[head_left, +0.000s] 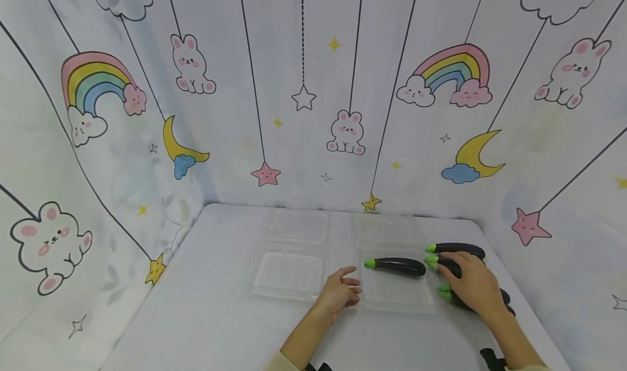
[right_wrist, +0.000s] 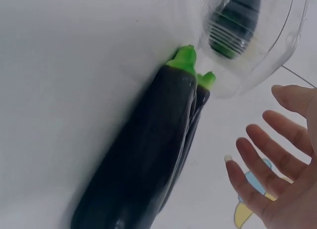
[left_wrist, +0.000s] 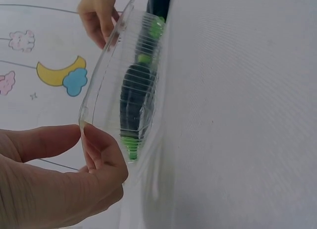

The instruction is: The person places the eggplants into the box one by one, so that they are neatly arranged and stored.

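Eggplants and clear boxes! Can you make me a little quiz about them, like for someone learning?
1. True or false: in the head view, an eggplant lies in the right-hand clear box.
2. Pick one: its stem end is A) red, B) green, C) blue.
3. Which hand is nearer the left-hand clear box?

Key:
1. True.
2. B.
3. The left hand.

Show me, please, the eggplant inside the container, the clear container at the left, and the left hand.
Eggplant (head_left: 398, 266), head view: middle of its dark body.
Clear container (head_left: 290, 273) at the left, head view: bare surface of its nearer half.
Left hand (head_left: 337, 292), head view: its middle.
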A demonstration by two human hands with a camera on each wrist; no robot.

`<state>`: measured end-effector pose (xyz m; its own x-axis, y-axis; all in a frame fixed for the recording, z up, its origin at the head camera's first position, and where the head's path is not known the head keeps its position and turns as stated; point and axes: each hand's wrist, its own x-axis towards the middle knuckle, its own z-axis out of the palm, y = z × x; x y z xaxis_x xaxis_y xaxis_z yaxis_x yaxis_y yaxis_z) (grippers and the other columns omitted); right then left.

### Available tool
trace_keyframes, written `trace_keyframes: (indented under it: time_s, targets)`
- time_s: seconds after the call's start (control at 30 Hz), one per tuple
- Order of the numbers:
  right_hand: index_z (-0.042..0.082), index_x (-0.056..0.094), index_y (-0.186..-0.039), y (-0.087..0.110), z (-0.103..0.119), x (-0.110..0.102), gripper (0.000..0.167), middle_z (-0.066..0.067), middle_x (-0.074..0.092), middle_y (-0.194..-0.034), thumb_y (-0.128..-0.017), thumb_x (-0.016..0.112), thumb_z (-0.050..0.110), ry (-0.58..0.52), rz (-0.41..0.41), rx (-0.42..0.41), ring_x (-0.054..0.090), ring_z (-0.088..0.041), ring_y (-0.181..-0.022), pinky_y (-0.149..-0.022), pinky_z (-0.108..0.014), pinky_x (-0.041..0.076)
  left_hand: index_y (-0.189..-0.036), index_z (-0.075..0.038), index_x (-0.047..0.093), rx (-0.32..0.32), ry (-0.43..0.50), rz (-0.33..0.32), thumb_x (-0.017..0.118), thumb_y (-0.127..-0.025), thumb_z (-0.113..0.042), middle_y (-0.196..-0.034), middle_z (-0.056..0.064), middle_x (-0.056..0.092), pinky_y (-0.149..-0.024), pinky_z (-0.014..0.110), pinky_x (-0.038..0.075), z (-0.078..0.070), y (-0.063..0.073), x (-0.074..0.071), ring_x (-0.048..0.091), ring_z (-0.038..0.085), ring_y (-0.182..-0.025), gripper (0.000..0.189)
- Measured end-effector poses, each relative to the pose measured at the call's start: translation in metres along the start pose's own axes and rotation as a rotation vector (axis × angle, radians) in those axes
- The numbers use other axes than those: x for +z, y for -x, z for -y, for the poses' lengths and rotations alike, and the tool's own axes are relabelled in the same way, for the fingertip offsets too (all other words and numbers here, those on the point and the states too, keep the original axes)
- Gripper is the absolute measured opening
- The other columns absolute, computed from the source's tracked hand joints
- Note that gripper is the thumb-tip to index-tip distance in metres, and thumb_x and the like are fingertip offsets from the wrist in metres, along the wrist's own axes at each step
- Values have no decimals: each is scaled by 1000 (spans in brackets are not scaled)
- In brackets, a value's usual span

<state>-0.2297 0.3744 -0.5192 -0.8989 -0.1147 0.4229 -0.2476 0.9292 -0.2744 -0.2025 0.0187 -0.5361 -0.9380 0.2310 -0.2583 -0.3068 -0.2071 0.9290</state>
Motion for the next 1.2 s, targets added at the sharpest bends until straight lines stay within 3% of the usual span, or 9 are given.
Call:
trace_keyframes:
  time_s: [0.2, 0.4, 0.67, 1.2]
  targets:
    - [9, 73, -123, 6, -14, -8, 36, -23, 66, -125, -92, 80, 27, 26, -9, 6, 63, -51, -105, -66, -63, 56, -152, 1, 48, -3, 0, 7, 60, -75, 24, -119, 21, 62, -77, 33, 60, 0, 0, -1, 65, 24, -95, 81]
    - [7, 73, -121, 11, -29, -13, 36, -26, 67, -123, -90, 81, 23, 40, -10, 23, 62, -53, -108, -78, -69, 52, -151, 1, 48, -6, 5, 9, 61, -73, 25, -118, 20, 62, -73, 30, 59, 1, -1, -2, 65, 23, -95, 83]
    - [4, 73, -120, 20, -45, -19, 35, -30, 65, -124, -90, 80, 21, 41, 34, 61, 59, -56, -110, -83, -71, 49, -151, 0, 49, -10, -2, 10, 61, -73, 25, -113, 15, 63, -75, 31, 60, 1, -2, -2, 65, 22, -96, 84]
    - [1, 73, -117, 34, -64, -30, 36, -33, 64, -121, -88, 80, 22, 90, 51, 134, 58, -59, -107, -80, -72, 49, -148, 3, 51, 33, -1, -14, 62, -69, 29, -111, 18, 63, -84, 32, 62, 2, -2, 0, 64, 23, -98, 84]
